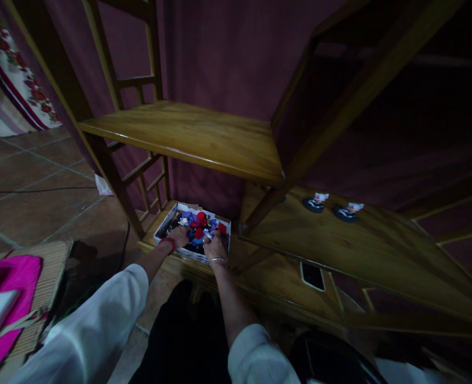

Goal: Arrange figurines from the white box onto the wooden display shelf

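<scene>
On the low wooden shelf, a shallow white box [229, 234] holds a jumble of small figurines and pieces in red, blue, purple and black. A round red piece [201, 216] lies near the middle of the heap. My left hand [180, 235], with a red bead bracelet, reaches over the box's left side; its fingers bend down among the pieces, and what they touch is hidden. At the right side, my right hand [215, 247], wearing a silvery bangle, has its fingers closed around a small blue-and-white figurine [208, 234].
A wooden shelf board [188, 130] sits above and behind the box. Two small figurines on dark bases, one left [316, 202] and one right [348, 212], stand on the right shelf. Lower down lies a dark-screened phone [312, 276]. A woven stool [55, 266] bears a pink cloth [23, 272].
</scene>
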{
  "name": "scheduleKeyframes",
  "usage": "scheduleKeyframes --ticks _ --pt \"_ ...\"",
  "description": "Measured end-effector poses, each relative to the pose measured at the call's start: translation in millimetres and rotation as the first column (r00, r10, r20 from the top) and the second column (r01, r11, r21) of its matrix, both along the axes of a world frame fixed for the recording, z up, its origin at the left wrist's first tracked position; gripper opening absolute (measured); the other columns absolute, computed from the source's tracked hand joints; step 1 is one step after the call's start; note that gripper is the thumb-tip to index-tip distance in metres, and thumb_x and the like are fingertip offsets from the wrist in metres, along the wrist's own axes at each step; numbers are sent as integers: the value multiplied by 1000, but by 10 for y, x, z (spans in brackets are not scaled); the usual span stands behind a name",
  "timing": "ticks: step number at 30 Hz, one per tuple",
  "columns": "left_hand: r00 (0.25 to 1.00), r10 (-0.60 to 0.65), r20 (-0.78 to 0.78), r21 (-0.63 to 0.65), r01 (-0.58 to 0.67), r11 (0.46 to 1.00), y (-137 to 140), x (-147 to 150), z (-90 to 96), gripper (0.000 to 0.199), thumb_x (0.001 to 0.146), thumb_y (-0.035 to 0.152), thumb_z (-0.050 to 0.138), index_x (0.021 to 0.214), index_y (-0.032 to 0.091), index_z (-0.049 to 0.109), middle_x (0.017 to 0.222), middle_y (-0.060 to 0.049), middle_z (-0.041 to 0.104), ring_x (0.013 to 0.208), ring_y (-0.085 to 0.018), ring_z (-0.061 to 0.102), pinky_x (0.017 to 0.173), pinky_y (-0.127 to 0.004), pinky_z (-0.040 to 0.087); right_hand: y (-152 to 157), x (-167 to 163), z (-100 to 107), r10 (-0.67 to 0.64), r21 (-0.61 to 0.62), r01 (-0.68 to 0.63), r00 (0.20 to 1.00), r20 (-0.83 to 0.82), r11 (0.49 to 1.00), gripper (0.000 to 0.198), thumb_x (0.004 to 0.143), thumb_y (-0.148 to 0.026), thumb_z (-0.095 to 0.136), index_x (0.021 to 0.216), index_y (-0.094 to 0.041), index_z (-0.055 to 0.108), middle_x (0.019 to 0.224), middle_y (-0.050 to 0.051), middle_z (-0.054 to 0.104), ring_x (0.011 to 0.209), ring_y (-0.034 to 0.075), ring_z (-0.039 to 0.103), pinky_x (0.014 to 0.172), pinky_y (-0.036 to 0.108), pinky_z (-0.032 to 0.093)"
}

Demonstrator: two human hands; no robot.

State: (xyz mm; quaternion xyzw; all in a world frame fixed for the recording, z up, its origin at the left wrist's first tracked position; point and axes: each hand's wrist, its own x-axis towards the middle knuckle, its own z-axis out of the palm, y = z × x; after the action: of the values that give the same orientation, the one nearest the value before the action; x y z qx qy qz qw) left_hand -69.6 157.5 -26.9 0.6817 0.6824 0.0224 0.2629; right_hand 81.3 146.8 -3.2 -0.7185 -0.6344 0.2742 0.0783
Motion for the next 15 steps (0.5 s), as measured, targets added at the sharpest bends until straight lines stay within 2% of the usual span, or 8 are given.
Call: scheduleKeyframes --ticks 7,15 --pt "999 13 37 80 -16 997 -14 -11 -25 34 77 11 38 106 21 54 105 -4 61 98 -13 56 86 -21 40 -28 -16 34 21 19 -22 999 24 1000 32 80 -35 39 107 -20 47 101 7 60 91 19 57 72 28 42" --pt "990 136 -25 109 -132 985 -12 -30 -46 33 79 14 37 108 18 53 108 -10 58 98 -18 56 83 -26 42 -39 -15 22 22 26 -23 999 33 999 32 80 -37 39 107 -22 47 103 7 60 91 19 57 74 29 41"
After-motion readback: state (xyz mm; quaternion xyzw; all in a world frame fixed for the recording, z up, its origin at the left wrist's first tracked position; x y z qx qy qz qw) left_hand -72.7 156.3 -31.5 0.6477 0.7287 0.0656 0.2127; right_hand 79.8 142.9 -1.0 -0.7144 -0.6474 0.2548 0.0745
